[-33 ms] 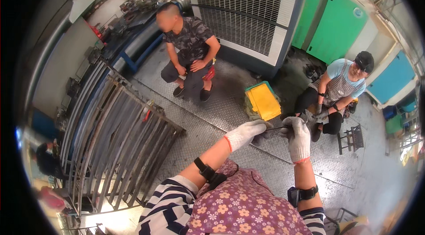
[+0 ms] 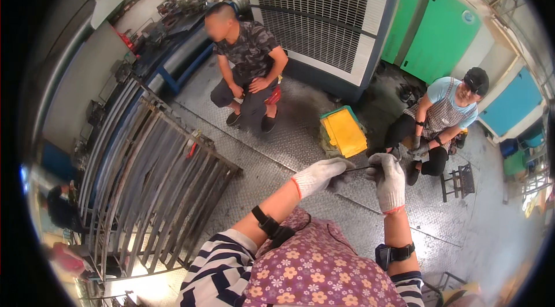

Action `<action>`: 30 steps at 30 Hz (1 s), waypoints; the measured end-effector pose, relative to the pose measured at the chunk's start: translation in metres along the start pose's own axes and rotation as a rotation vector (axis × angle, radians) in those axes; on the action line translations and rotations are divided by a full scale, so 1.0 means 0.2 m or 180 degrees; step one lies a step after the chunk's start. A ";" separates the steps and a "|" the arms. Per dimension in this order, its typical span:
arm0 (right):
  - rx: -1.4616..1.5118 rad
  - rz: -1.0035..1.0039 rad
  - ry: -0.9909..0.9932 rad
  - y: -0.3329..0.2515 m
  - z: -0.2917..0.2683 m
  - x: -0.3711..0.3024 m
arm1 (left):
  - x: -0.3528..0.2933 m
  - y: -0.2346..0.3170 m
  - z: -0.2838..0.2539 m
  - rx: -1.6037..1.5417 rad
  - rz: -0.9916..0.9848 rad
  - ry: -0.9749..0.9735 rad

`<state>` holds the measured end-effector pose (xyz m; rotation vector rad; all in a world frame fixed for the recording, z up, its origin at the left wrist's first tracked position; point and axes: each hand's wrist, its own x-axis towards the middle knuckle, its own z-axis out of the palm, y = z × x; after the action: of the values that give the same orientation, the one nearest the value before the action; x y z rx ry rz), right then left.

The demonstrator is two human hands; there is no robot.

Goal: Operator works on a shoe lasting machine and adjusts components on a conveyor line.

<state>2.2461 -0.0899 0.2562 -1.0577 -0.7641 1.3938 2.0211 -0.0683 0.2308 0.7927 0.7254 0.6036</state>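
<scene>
White knitted work gloves cover both my hands, which are held out in front of me at about the same height. A thin dark rod-like piece (image 2: 362, 167) spans the gap between them. My left hand (image 2: 324, 176) has its fingers closed on the left end of the piece. On the other end, my right hand (image 2: 388, 177) pinches with bent fingers. The ends are hidden inside the gloves, so I cannot tell exactly what kind of piece it is. Below my arms is a purple flowered apron (image 2: 312, 266).
Ahead on the metal floor lies a yellow folded stack (image 2: 346, 133). A person (image 2: 245, 64) squats at the far left, another (image 2: 442, 119) sits at the right by a small metal stand (image 2: 459, 181). A rack of metal bars (image 2: 156, 185) fills the left; a large air cooler (image 2: 315, 12) stands behind.
</scene>
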 end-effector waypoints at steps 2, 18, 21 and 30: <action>0.0209 0.0206 -0.0039 0.01 0.02 -0.01 | -0.05 -0.01 -0.01 0.0046 0.0093 0.0126; -0.1079 0.0422 -0.0409 0.01 0.02 -0.12 | -0.19 -0.13 -0.16 0.4347 0.0832 0.0110; -0.1667 0.0045 -0.0365 0.03 -0.01 -0.12 | -0.19 -0.09 -0.17 0.4046 0.0307 0.0086; -0.4882 0.0177 -0.0846 0.25 -0.44 -0.17 | -0.54 0.68 -1.24 0.0752 0.1995 0.3544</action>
<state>2.3042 -0.1419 0.1828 -2.0114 -2.1464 0.8155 1.7364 0.0338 0.2556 0.8763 1.5969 1.6029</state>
